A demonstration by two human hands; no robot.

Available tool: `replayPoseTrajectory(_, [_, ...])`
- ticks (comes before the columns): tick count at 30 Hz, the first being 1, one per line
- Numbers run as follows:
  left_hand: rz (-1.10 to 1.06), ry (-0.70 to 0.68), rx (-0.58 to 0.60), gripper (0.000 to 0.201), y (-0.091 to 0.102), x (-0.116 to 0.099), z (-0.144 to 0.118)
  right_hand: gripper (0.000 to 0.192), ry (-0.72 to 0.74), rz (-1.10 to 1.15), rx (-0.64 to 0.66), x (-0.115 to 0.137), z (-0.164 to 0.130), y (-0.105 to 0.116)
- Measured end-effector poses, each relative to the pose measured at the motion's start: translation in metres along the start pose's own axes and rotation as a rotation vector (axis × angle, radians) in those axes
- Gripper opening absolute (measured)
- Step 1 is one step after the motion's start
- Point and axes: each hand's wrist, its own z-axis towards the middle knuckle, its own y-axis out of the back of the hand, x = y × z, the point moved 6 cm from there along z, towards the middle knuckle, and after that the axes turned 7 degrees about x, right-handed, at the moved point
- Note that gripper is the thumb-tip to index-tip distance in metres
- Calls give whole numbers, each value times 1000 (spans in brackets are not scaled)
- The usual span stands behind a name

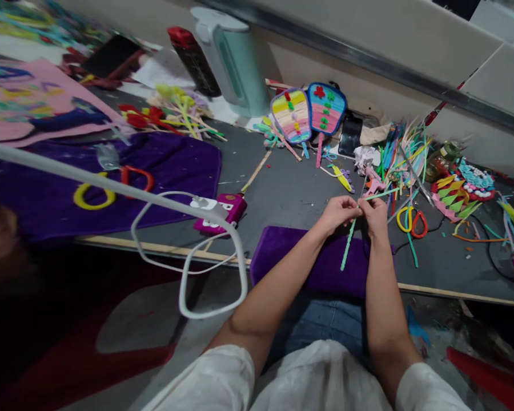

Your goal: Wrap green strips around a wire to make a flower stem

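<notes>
Between my two hands runs a mint-green pipe cleaner [348, 245]. Its lower part looks twisted and hangs down over a purple cloth [321, 251] at the table's front edge. My left hand [339, 212] pinches it near the middle. Close against it, my right hand [373, 217] also has its fingers closed on the strip, and a thinner loose end sticks out to the right above it. The fingertips nearly meet, so the exact grip is partly hidden. Just right of my right hand lie scissors with yellow and red handles [412, 221].
Behind my hands are a pink glue gun [374, 181] and a heap of colourful pipe cleaners [402, 154]. Two fan-shaped crafts [328, 108] lean at the back, near a mint kettle [235, 68]. A white cable [188, 214] and magenta power strip [225, 214] lie left. Another person sits far left.
</notes>
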Motion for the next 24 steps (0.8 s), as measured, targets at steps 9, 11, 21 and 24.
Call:
replayPoseTrajectory(9, [-284,44,84,32,-1,1,0,22,-187,162,109,-4,-4,-5])
replayPoseTrajectory(11, [-392,100,151,35,-4,3,-2,23,-205,217,153,-2,-6,-8])
replayPoseTrajectory(21, [-346,92,190,36,-12,3,-3,20,-119,152,127,1,-5,-5])
replayPoseTrajectory(24, [-180,25,97,33,-8,1,-1,17,-21,49,80,1,-1,-1])
